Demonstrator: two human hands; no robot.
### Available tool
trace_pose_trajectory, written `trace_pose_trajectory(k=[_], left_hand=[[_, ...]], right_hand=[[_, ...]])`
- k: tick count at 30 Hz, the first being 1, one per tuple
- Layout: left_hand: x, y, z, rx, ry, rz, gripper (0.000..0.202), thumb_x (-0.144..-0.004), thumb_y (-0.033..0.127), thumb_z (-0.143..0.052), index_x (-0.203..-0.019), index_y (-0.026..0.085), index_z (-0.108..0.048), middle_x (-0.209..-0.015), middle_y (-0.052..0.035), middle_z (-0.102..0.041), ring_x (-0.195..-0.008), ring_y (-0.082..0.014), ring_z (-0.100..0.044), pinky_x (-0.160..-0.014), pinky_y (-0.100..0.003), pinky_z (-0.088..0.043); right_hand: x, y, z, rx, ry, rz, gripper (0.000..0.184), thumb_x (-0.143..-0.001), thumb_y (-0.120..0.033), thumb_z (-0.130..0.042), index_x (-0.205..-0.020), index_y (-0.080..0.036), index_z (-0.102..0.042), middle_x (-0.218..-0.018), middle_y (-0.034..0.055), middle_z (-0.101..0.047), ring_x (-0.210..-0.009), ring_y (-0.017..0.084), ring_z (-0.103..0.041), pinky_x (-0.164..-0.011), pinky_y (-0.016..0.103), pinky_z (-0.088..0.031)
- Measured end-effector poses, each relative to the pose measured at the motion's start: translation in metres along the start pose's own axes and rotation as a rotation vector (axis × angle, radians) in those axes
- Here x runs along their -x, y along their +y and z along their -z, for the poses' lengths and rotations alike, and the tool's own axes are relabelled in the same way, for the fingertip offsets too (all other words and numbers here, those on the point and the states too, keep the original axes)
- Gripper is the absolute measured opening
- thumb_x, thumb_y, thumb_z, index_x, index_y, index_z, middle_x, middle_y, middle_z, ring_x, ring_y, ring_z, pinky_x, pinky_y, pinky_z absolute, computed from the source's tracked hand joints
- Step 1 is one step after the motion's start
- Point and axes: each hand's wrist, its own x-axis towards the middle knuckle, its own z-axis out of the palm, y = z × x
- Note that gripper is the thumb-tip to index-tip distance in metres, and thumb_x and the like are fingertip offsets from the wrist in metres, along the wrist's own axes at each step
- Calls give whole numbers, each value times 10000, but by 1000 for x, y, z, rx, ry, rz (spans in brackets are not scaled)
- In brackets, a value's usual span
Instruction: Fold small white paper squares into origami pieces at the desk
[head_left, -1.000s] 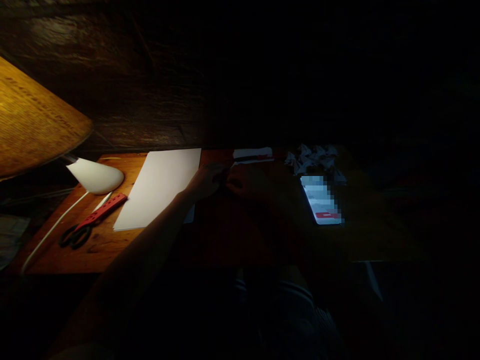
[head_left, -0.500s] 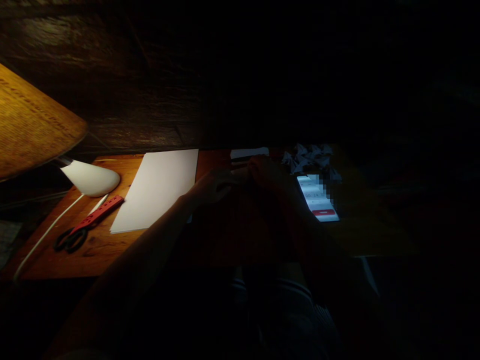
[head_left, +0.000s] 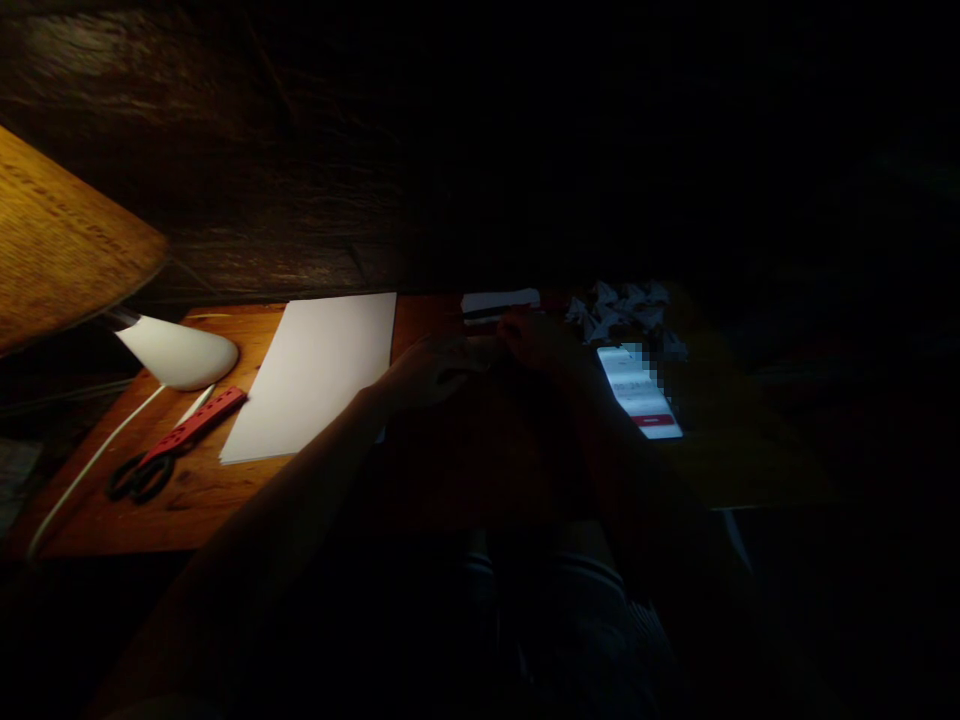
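The scene is very dark. My left hand (head_left: 427, 368) rests on the wooden table (head_left: 195, 490) beside a white sheet of paper (head_left: 315, 372), its fingers curled toward the middle. My right hand (head_left: 536, 345) lies close by, just left of a lit phone (head_left: 639, 390). Both hands seem to press on a dark reddish sheet (head_left: 480, 440) between them, but shadow hides the fingers and whatever they grip.
A lamp with a white base (head_left: 178, 352) and woven shade (head_left: 60, 250) stands at the far left, its white cable running off the table edge. Red-sheathed scissors (head_left: 176, 440) lie next to it. Crumpled paper (head_left: 626, 305) and a small white slip (head_left: 499, 300) lie at the back.
My right hand moved away from me and slightly right, from beside the left hand toward the small white slip. My left hand stayed about where it was. The view shifted a little.
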Motion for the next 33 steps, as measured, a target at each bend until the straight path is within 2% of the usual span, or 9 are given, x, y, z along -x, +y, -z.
trace_pose_trajectory(k=[6, 15, 26, 33], left_hand=[[0, 1, 0, -13, -8, -5, 336, -950, 198, -633, -1214, 300, -814, -1380, -56, -754, -1254, -267, -712, -1114, -496, -560], [-1, 2, 0, -34, -40, 1, 329, -951, 209, -649, -1217, 302, -819, -1363, -63, -758, -1275, -287, -698, -1128, -519, -538], [-2, -1, -1, -15, -47, -3, 340, -956, 205, -642, -1233, 290, -822, -1384, -78, -752, -1290, -287, -693, -1145, -508, -536], [-1, -2, -2, -29, -41, -13, 341, -960, 233, -647, -1250, 288, -819, -1404, -83, -746, -1276, -296, -699, -1123, -524, -549]], right_hand=[[1, -4, 1, -21, 5, 17, 331, -1099, -249, -486, -1230, -138, -770, -1229, 147, -797, -1071, 246, -719, -861, 309, -471], [5, -15, 4, -12, -17, -33, 299, -1097, -241, -526, -1193, -166, -799, -1232, 129, -799, -1094, 249, -715, -927, 324, -470], [-17, -1, -42, -102, 139, 5, 244, -1006, -128, -543, -1051, -180, -777, -1172, 125, -773, -1074, 258, -662, -950, 373, -447], [-19, 1, -49, -88, 167, -4, 233, -996, -152, -537, -1039, -194, -763, -1153, 119, -771, -1044, 268, -662, -935, 401, -458]])
